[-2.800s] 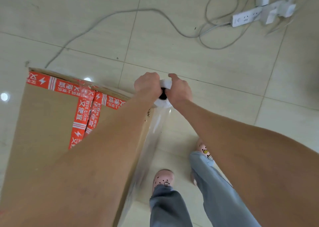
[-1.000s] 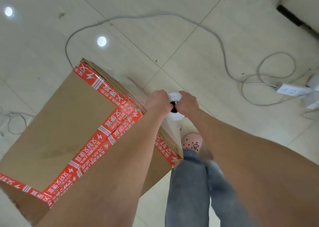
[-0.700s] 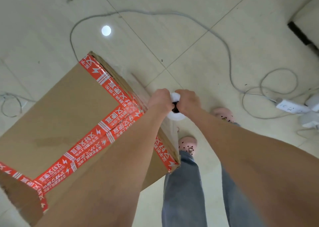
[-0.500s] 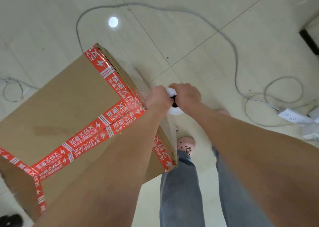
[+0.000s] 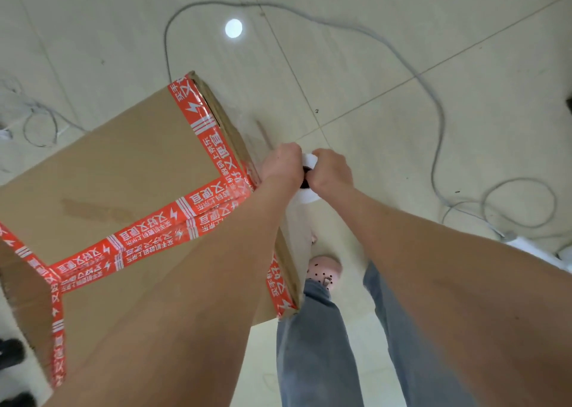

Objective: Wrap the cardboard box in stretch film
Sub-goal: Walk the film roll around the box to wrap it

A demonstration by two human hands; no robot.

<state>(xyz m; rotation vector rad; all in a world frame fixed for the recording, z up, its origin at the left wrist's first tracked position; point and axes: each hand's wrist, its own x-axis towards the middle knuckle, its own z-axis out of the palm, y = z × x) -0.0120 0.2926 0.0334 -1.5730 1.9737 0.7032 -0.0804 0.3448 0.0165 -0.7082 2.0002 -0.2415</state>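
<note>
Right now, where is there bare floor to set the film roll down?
Bare tile lies beyond the film roll, between the cardboard box and the arcing grey cable. The box top left of its red tape is bare too. Crowded: cable coils and power strip at right, cable tangle at far left.

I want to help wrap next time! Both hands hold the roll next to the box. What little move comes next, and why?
Probably step sideways and carry the film roll along the side of the cardboard box, pulling it taut. The left hand and right hand both grip the roll's top, and it hangs upright close to the box's side, so the film should lay flat against the box.
</note>
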